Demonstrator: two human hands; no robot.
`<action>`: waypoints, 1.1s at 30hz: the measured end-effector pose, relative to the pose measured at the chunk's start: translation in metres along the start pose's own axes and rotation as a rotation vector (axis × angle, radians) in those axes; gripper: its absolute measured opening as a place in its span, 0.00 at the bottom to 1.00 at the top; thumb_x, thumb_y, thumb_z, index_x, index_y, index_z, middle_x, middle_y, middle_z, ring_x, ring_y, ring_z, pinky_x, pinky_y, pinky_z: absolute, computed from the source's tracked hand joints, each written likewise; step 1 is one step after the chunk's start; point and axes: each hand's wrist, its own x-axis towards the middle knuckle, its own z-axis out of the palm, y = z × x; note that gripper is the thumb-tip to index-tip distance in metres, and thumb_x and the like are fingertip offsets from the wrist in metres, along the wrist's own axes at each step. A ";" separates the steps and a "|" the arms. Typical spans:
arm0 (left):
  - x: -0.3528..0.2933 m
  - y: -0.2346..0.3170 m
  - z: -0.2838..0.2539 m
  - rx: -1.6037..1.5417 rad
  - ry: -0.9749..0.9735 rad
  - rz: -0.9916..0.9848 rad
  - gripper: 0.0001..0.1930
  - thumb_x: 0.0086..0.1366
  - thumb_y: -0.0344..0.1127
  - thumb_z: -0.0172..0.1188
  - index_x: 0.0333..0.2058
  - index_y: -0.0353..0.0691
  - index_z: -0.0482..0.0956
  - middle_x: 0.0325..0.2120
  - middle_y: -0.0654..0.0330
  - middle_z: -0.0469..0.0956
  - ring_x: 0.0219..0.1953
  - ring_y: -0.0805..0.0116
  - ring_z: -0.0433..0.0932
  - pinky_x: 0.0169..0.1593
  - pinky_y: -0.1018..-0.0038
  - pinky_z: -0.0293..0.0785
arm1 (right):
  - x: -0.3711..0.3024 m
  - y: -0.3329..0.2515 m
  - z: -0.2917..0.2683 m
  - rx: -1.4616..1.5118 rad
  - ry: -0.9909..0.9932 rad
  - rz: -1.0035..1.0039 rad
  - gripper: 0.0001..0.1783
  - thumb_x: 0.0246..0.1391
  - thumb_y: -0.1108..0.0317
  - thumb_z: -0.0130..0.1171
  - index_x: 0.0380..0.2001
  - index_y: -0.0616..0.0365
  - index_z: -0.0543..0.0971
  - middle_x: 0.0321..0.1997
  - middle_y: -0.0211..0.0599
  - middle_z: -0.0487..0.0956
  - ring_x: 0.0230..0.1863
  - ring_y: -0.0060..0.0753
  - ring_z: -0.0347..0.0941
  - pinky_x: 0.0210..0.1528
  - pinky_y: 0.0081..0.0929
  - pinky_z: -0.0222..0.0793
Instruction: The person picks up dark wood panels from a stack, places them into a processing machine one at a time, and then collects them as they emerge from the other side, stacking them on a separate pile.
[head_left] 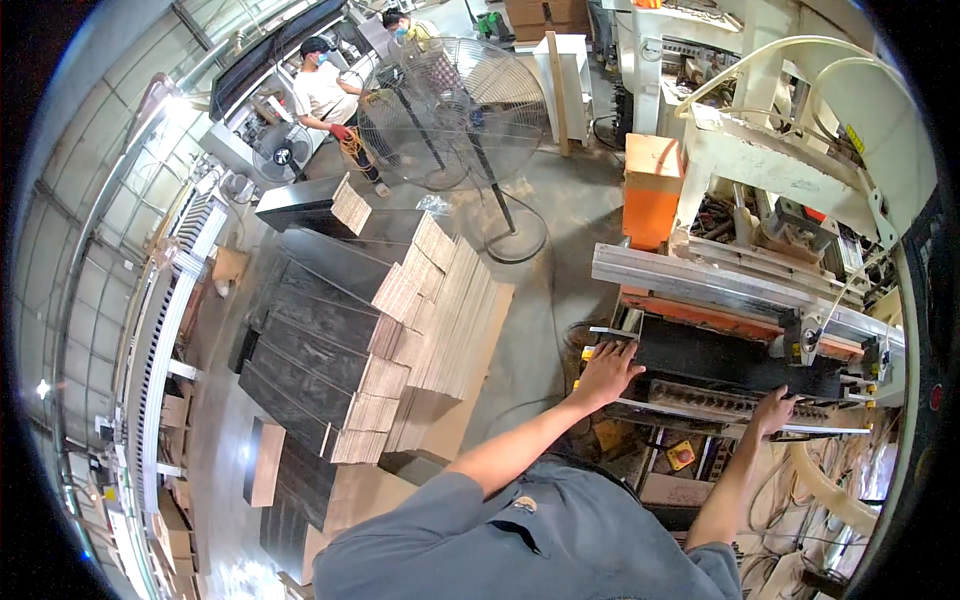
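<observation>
A long black board (720,360) lies lengthwise in the machine in front of me, under a metal beam. My left hand (608,374) rests at its left end, fingers stretched out and a little spread. Toward the board's right end, my right hand (772,411) has its fingers closed at the near edge; the underside of that grip is hidden. Just below the board runs a dark rail with a row of holes (730,398). A yellow box with a red button (681,455) sits lower down, between my forearms.
Left of me stands a large stack of black boards (320,290) with pale raw edges. A tall fan (452,115) stands beyond it, near a person (325,90) with red gloves. An orange block (652,190) rises behind the machine's metal beam (720,285). Hoses hang at right.
</observation>
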 end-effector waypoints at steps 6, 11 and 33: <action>0.001 0.000 -0.002 0.003 -0.010 0.007 0.32 0.78 0.57 0.48 0.64 0.33 0.70 0.52 0.44 0.80 0.57 0.46 0.77 0.67 0.54 0.67 | -0.003 0.001 0.000 0.035 0.035 -0.024 0.41 0.72 0.38 0.42 0.72 0.61 0.66 0.68 0.60 0.74 0.65 0.63 0.72 0.66 0.52 0.67; -0.001 -0.001 0.002 0.006 0.036 0.013 0.32 0.78 0.57 0.48 0.62 0.32 0.71 0.52 0.44 0.80 0.57 0.45 0.77 0.66 0.54 0.67 | -0.006 -0.004 -0.006 0.018 0.004 -0.016 0.40 0.72 0.39 0.43 0.72 0.61 0.67 0.68 0.59 0.74 0.65 0.62 0.72 0.66 0.53 0.68; 0.000 -0.001 0.004 0.020 0.030 0.009 0.32 0.77 0.58 0.48 0.61 0.32 0.73 0.52 0.44 0.81 0.57 0.46 0.78 0.66 0.54 0.68 | -0.002 0.005 0.005 0.000 0.037 -0.030 0.40 0.72 0.38 0.43 0.73 0.57 0.66 0.63 0.60 0.78 0.59 0.64 0.76 0.58 0.55 0.72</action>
